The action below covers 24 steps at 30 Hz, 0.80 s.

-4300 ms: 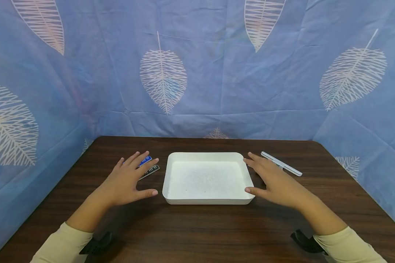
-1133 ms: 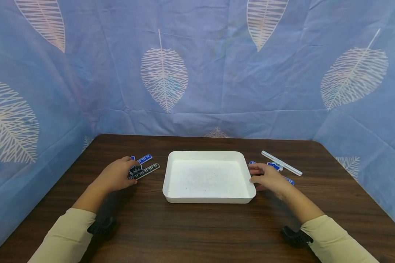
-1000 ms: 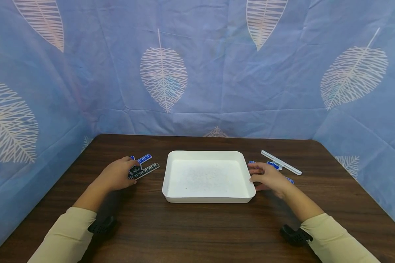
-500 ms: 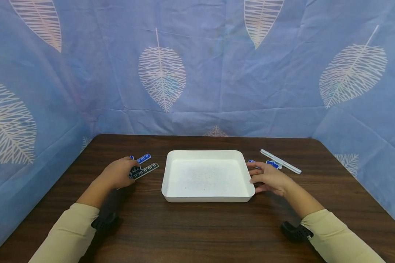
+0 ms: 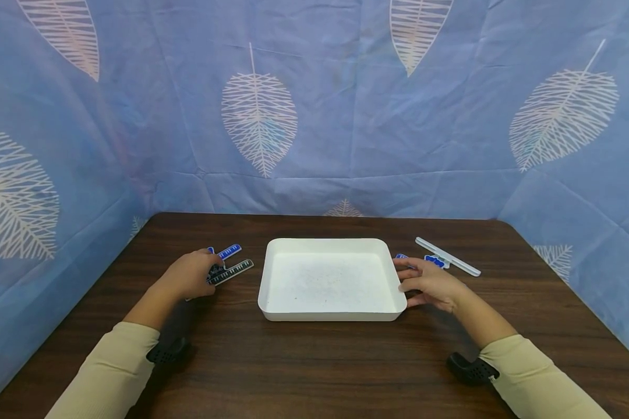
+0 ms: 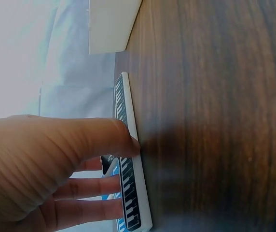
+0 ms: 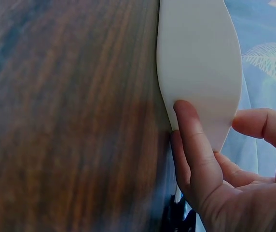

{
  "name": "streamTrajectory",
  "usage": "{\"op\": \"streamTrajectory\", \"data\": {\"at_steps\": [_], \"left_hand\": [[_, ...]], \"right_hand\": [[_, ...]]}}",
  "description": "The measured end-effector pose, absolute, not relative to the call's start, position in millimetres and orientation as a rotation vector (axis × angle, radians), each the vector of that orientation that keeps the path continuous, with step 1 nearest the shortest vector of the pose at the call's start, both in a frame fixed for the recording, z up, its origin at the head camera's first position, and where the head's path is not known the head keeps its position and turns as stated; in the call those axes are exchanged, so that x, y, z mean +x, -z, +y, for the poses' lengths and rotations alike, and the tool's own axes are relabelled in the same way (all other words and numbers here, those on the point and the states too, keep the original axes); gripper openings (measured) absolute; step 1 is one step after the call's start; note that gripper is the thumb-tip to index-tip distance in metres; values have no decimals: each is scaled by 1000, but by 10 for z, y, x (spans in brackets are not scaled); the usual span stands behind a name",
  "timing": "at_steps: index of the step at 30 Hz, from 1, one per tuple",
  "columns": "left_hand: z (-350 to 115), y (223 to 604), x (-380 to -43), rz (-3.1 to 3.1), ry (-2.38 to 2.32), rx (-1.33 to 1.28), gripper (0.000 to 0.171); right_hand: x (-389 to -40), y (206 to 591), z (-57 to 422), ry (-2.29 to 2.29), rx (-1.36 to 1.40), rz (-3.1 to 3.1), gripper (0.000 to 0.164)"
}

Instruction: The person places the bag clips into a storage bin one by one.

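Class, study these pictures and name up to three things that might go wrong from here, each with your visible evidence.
1. The left hand pinches the black keyboard-patterned piece close beside the blue keyboard-patterned piece, so lifting one might drag the other.

2. The right hand holds the white tray only at its right end, so lifting it one-handed might tilt it.

3. The blue-and-white piece lies just beyond that hand, which might nudge it.

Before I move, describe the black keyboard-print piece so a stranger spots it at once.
Find the white tray on the dark wooden table. Beyond its left side, the left grip holds the black keyboard-print piece. Its black face sets it apart from the blue piece just behind it.
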<state>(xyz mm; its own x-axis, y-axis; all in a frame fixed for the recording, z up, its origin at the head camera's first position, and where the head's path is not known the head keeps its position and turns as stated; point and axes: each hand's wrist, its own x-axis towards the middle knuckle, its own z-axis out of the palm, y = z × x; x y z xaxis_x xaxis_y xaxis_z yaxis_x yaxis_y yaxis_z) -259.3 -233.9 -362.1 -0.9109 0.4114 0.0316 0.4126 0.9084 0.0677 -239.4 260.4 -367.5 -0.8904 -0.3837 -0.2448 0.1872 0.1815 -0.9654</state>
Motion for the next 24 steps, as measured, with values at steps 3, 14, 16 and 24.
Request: {"op": "streamTrajectory", "data": {"at_steps": [3,14,16,24], "left_hand": [[-2333,3615,-2584,-3045,120,-667,48],[-2327,3583,-2534,-3011,132,-687,47],[-2317,3564,-2524,-3001,137,-704,47],[-2272,3455,-2468,-2929,163,-766,46]], "right_hand": [[-2392,3677,2607,1754,-193,2029,79],[-2376,3668,2606,1760,-168,2039,79],[-2374,3672,2606,1761,-166,2038,78],[-2369,3672,2600,1769,-173,2033,78]]}}
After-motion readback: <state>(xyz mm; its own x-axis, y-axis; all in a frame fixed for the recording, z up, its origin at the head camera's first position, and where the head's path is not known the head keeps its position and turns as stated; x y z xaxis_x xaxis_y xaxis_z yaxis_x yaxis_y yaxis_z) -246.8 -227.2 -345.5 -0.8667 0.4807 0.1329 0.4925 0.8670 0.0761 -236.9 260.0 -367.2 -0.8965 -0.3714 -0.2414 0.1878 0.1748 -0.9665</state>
